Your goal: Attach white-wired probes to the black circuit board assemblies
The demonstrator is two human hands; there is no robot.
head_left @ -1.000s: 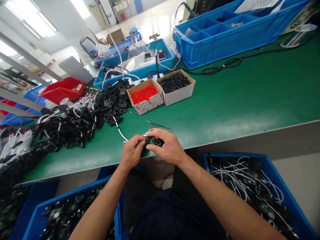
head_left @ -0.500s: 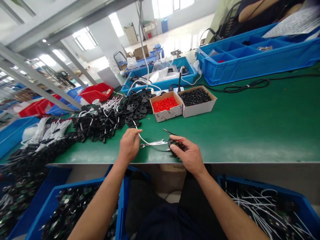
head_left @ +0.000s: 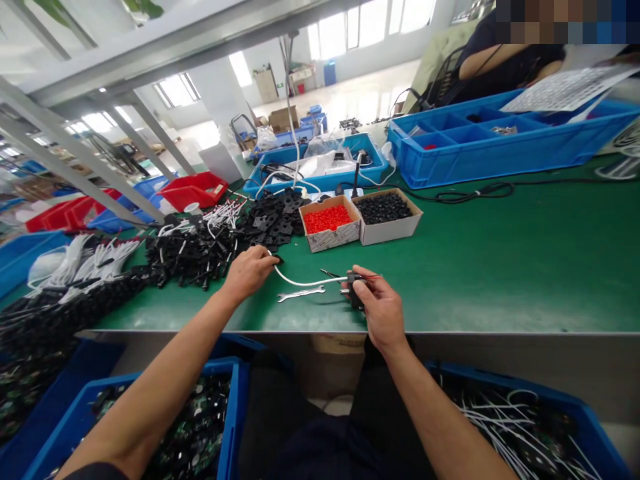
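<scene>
My right hand [head_left: 384, 308] grips a black plug-like part [head_left: 355, 293] with metal pins pointing left; thin red wire ends show by the fingers. From that part a white cable [head_left: 310, 284] curves left to my left hand [head_left: 249, 270]. There, my left fingers are closed on a small black piece [head_left: 278, 259] at the cable's end, partly hidden by the hand. Just below the cable, a double-ended wrench [head_left: 301, 294] lies on the green tabletop [head_left: 475, 280]. A thin dark pointed thing [head_left: 330, 273] sits close to the plug-like part; its kind is unclear.
Boxes of red pieces [head_left: 327, 219] and black pieces [head_left: 386, 208] stand ahead. Black parts with white cables [head_left: 193, 247] are heaped at left. A blue divided bin [head_left: 480, 157] stands at back right, near another person [head_left: 493, 60]. Blue crates [head_left: 231, 413] flank my legs.
My left hand has moved slightly left and up, and a black piece now shows at its fingertips. The cable has lifted off the wrench. The plug-like part has turned in my right hand.
</scene>
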